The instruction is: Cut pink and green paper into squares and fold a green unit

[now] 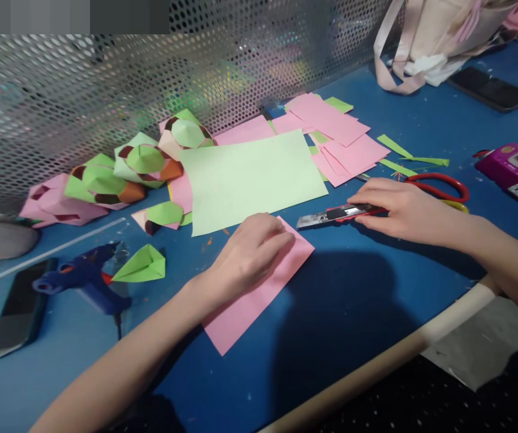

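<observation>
On a blue counter (223, 394), the curled left hand (250, 248) pressed a pink paper sheet (247, 313), any pinch hidden; the right hand (401, 207) gripped a utility knife (341, 213) by its edge. Cutting seemed underway, calling for steady paper and a careful blade.

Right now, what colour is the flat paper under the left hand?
The flat paper is pink; see the head view.

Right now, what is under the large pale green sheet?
Pink paper shows from under the pale green sheet at its left edge; what lies beneath its middle is covered.
</observation>
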Demonstrator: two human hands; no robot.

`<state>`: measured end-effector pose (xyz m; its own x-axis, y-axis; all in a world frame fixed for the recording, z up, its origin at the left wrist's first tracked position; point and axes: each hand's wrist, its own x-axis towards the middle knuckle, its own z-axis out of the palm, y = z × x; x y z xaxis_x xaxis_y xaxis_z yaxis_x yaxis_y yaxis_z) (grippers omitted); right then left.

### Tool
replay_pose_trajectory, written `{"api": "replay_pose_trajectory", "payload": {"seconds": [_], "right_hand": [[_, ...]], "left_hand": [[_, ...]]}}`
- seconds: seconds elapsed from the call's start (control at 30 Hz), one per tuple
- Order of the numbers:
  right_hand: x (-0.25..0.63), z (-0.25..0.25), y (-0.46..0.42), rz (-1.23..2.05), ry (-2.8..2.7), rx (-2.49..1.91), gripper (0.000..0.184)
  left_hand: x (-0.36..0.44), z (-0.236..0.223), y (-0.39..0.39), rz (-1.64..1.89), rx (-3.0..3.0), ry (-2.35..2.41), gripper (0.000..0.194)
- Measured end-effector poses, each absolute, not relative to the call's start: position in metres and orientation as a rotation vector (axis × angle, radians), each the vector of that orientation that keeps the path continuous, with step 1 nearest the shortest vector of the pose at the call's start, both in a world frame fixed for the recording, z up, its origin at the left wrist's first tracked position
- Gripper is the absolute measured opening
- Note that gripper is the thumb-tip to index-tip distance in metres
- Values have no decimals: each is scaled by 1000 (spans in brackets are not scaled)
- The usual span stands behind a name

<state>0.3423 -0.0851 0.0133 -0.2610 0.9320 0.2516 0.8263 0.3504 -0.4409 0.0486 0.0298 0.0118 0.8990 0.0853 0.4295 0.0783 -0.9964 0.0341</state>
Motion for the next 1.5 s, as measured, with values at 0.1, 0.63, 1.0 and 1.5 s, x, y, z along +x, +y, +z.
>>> {"api": "replay_pose_trajectory", "payload": {"seconds": [0.1,0.63,1.0,1.5], "right_hand": [[338,13,-88,273,-2147,-1519,28],[346,-4,-116,430,-2254,-1517,32],[344,-4,-119,530,-2166,-1531,33],[345,-5,-122,615,-2150,-1481,33]], "left_hand": [[47,9,29,676,3082,111,11],[12,-11,34,225,3020,-5,56],[7,-20,34,186,3010,39,63],[7,-21,34,210,3011,41,60]]}}
